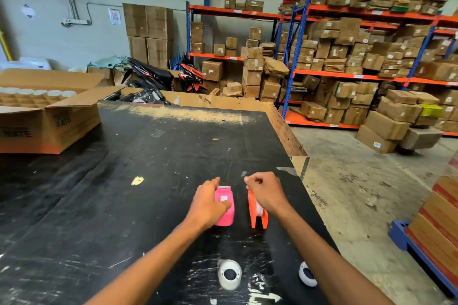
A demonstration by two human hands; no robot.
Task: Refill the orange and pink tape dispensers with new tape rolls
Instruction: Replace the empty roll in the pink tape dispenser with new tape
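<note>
Dispensers stood side by side on the black table [148, 181], near its right edge, both pointing away from the person. Pink dispenser [225, 205] on the left, orange dispenser [257, 213] on the right, close together but apart.

Left hand [210, 203] lay over the left flank of the pink one, fingers curled round its body and thumb across the top, gripping it. The metal cutter at its far end showed past the fingertips.

Right hand [266, 192] sat over the front of the orange one, fingers bent inward and knuckles up. Whether they pinched the dispenser or a tape end, could not tell; the fingertips were hidden. A white roll showed inside the orange frame.

Closer to the person, two white rolls lay on the table: left roll [229, 275] between the forearms, right roll [306, 273] partly hidden under the right forearm.

An open carton [49, 121] sat at the far left of the table, white round tops visible inside. Beyond, racks [347, 74] were stacked with brown boxes, and two scooters [168, 74] stood by the wall.
</note>
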